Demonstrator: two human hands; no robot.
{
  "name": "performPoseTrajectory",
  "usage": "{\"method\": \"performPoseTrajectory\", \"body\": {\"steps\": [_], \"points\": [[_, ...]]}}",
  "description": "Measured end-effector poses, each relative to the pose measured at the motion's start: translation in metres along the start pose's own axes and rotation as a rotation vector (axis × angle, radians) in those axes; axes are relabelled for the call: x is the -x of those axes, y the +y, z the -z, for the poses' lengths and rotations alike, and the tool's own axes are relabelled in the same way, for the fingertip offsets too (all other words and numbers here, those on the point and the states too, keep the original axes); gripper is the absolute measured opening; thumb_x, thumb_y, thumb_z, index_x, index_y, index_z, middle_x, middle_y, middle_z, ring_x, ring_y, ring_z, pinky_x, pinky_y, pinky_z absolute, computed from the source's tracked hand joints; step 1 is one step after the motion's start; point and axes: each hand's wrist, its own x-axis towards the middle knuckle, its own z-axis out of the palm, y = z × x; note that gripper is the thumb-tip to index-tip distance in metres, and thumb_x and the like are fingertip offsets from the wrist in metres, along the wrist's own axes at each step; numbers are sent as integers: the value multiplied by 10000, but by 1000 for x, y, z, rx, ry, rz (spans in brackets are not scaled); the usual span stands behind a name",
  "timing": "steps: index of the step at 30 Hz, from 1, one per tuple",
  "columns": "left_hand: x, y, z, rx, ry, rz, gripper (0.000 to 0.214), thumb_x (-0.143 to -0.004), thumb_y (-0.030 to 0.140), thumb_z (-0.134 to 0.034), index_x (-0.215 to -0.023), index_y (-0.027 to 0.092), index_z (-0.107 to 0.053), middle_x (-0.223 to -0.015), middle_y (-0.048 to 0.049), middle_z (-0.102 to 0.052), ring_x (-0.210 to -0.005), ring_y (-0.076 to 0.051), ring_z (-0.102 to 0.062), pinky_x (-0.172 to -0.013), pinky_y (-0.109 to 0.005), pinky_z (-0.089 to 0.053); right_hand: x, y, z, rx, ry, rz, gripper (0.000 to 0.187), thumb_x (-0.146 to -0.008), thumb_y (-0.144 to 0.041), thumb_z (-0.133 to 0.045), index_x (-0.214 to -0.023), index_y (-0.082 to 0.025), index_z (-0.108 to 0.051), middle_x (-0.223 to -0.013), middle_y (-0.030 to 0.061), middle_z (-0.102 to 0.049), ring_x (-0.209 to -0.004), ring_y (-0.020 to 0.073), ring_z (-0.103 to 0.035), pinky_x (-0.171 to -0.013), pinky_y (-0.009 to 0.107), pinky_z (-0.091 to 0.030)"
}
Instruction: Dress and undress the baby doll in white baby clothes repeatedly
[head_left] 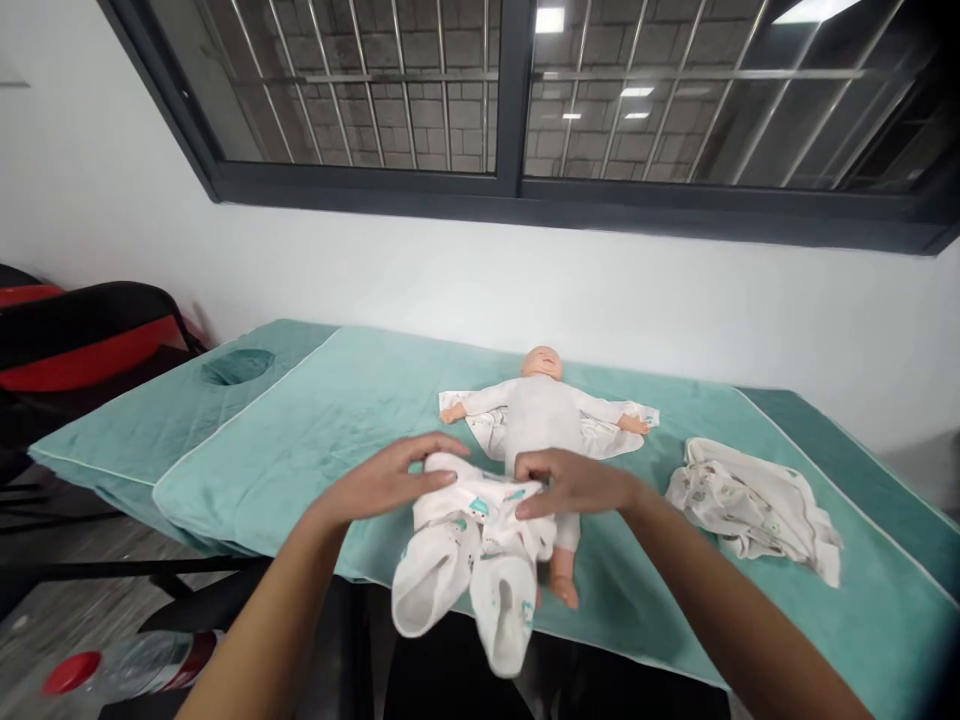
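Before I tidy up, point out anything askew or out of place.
The white patterned cloth lies crumpled right of the doll, unlike the garment spread beneath it. The bottle at lower left seems to lie on its side.

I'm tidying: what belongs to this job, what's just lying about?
Likely in use:
white printed cloth garment, held
baby doll with white torso
green fabric cover
perhaps crumpled white cloth

Lying about:
clear red-capped plastic bottle
black-and-red chair

Light falls evenly and fairly bright; white lamp reflections (550, 20) glare in the far window (519, 110). Wide-angle distortion slants its sides; the right corners darken.
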Motion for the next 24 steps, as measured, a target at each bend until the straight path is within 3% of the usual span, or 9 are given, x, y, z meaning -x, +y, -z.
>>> {"method": "performPoseTrajectory", "body": {"steps": [3, 6, 8, 10, 13, 16, 18, 21, 24], "points": [[-9, 21, 19, -193, 243, -30, 287, -912, 423, -599, -1132, 257, -678, -1142, -38, -676, -1034, -216, -617, -925, -342, -498, -17, -23, 25, 85, 135, 67, 372, -809, -463, -716, -720, -205, -463, -724, -44, -381, -656, 115, -339, -603, 264, -270], [-23, 31, 23, -76, 580, -244, 299, -887, 378, -649, -1151, 237, -641, -1145, -60, -657, -1073, -214, -607, -942, -351, -507, -29, -43, 35, -27, 458, 162, 325, -809, -417, -710, -721, -214, -473, -752, -27, -433, -704, 137, -414, -633, 269, -327], [-35, 29, 14, 82, 703, -381, 491, -842, 365, -710, -1292, 271, -537, -1316, -84, -577, -1201, -236, -560, -959, -363, -514, -38, -53, 34, -236, 630, 215, 327, -812, -464, -706, -757, -228, -486, -767, -17, -470, -734, 157, -460, -658, 283, -379], [-50, 23, -7, 181, 691, -426, 800, -763, 367, -790, -1439, 322, -364, -1517, -98, -396, -1349, -272, -455, -1017, -392, -492, -50, -59, 29, -485, 707, 265, 351, -814, -535, -697, -814, -245, -499, -795, -8, -505, -751, 173, -498, -675, 304, -426], [-70, 8, -53, 201, 596, -277, 1041, -665, 364, -856, -1506, 265, -250, -1556, -130, -340, -1395, -310, -406, -1118, -444, -407, -67, -55, 20, -722, 736, 341, 364, -827, -567, -682, -835, -255, -495, -807, -15, -509, -732, 161, -516, -665, 300, -453], [-82, -11, -84, 338, 567, -114, 698, -755, 334, -756, -1373, 186, -470, -1364, -121, -568, -1251, -297, -548, -1067, -440, -443, -74, -34, 20, -647, 695, 321, 367, -845, -551, -670, -774, -242, -484, -743, -36, -472, -676, 136, -492, -632, 270, -441], [-83, -27, -87, 487, 638, -25, 507, -770, 316, -708, -1238, 177, -574, -1227, -95, -655, -1111, -272, -626, -980, -411, -494, -70, -12, 23, -507, 675, 247, 356, -854, -549, -652, -772, -235, -507, -794, -28, -531, -741, 145, -536, -693, 281, -467], [-78, -58, -75, 629, 816, 175, 550, -747, 288, -669, -1272, 200, -530, -1093, -62, -693, -894, -222, -671, -810, -355, -538, -60, 32, 32, -271, 698, 96, 322, -862, -529, -622, -787, -224, -554, -1114, 29, -628, -1028, 201, -590, -902, 361, -474], [-69, -93, -67, 460, 773, 336, 551, -710, 229, -653, -1249, 185, -547, -998, -56, -693, -823, -223, -662, -761, -357, -543, -56, 83, 45, -16, 811, -84, 268, -852, -489, -600, -828, -223, -593, -1231, 70, -634, -1162, 237, -576, -1011, 418, -430]]}}
